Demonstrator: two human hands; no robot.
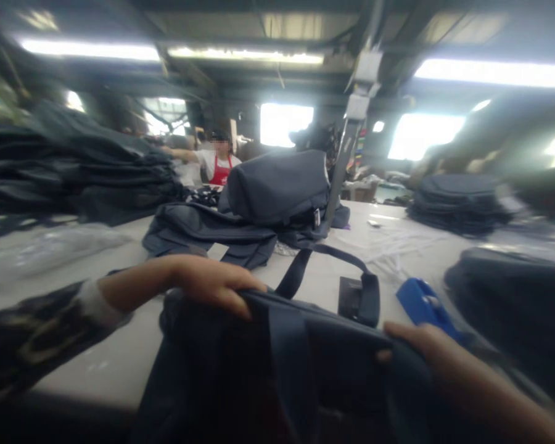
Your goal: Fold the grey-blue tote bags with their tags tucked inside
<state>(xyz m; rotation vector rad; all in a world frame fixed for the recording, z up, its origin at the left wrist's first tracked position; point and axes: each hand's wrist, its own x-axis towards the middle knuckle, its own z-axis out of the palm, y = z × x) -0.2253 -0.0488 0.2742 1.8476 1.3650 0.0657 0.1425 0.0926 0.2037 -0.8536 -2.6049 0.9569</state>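
Observation:
A dark blue-grey fabric bag [342, 361] with wide strap handles fills the bottom middle of the view, close to me. My left hand [217, 283] grips its top edge on the left, thumb on the near side and fingers over the far side. At the right end of the same edge, my right hand [416, 342] is closed on the fabric, blurred by motion. One strap [293, 357] hangs down the near face. Another handle [333, 253] loops up on the far side, above the table. The bag's lower part is dark and cut off by the frame.
More dark bags [277, 188] lie on the white table [106, 370] ahead. A blue tape dispenser [428, 308] stands right. Fabric stacks rise at left [97, 166] and right [457, 200]. A metal post [345, 148] stands behind the bags. A person in a red apron [219, 171] works farther back.

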